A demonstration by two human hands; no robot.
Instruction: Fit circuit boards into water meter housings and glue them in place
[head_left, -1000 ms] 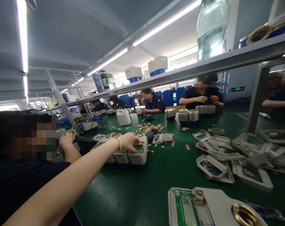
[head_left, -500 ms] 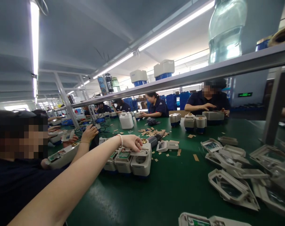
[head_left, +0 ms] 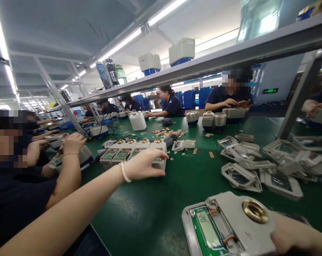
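Observation:
My left hand (head_left: 146,163), with a beaded bracelet at the wrist, reaches across the table with thumb and fingers apart and nothing between them. Behind and partly hidden by it stands a row of off-white meter units (head_left: 123,154) with green circuit boards and brass rings on top. At lower right my right hand (head_left: 288,231) grips another meter unit (head_left: 246,233) from its right side; most of its fingers are hidden behind the housing. This unit shows a lit-grey display, a green board, coloured wires and a brass ring.
Loose off-white covers (head_left: 242,176) with clear windows lie piled at the right. Cardboard scraps (head_left: 167,133) and a white jug (head_left: 137,121) are farther back on the green table (head_left: 139,213). A shelf (head_left: 161,76) spans overhead. A co-worker's arm (head_left: 72,160) is close at left.
My left hand has lifted off the nearest unit of the row and opened. My right hand has come into view with a meter unit at lower right. The view has tilted down.

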